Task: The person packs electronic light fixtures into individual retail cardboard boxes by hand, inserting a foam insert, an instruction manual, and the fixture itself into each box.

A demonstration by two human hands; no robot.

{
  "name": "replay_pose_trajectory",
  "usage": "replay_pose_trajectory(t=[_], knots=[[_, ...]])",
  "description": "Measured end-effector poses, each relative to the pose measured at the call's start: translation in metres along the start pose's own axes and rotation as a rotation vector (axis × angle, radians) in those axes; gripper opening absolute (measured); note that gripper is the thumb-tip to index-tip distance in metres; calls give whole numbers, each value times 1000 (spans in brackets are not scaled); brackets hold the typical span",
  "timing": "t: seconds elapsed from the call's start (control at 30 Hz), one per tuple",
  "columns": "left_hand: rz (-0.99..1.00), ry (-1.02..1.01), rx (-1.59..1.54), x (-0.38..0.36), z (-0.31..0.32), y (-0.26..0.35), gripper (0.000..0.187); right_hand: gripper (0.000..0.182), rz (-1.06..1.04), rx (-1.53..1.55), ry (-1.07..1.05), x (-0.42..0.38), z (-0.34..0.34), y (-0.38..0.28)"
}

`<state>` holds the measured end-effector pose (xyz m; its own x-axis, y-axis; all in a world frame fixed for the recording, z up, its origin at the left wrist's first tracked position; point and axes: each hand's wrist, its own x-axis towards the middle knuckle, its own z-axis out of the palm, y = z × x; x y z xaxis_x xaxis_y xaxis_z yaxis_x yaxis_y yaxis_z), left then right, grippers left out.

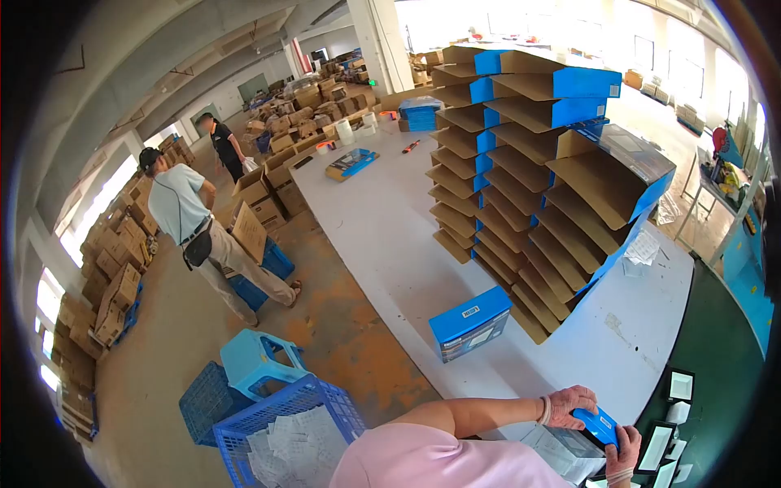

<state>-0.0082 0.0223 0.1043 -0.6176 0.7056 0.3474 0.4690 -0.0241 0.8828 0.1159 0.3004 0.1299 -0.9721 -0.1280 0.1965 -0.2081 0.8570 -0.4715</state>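
At the lower right, a small blue box (598, 426) with a white label is held between my two hands. My left hand (569, 405), in what looks like a thin glove, has its fingers curled over the near-left end of the box. Around the other end closes my right hand (625, 452). Under the box and partly hidden by my arm lies a clear plastic-wrapped package (563, 452). A closed blue carton (470, 324) with a printed side stands on the white table (382, 268) farther up.
Open blue-and-brown cartons (521, 183) are stacked high on the table. Framed white panels (655, 446) lie on the dark green surface at right. A blue crate (277, 407) with papers and a blue stool (259, 362) stand at left. Two people (191, 207) are near cardboard boxes.
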Motion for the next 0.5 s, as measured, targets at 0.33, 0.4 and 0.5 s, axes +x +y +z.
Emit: replay_pose_trajectory(t=[0.33,0.4,0.5], knots=[[229,23,564,-15,17,-16,43,47,-285,-334,41,3,-12,-24],[237,4,677,-18,12,1,47,47,-276,-437,17,3,-17,-39],[153,-117,750,-12,3,15,57,51,-213,-461,44,-7,-2,-29]])
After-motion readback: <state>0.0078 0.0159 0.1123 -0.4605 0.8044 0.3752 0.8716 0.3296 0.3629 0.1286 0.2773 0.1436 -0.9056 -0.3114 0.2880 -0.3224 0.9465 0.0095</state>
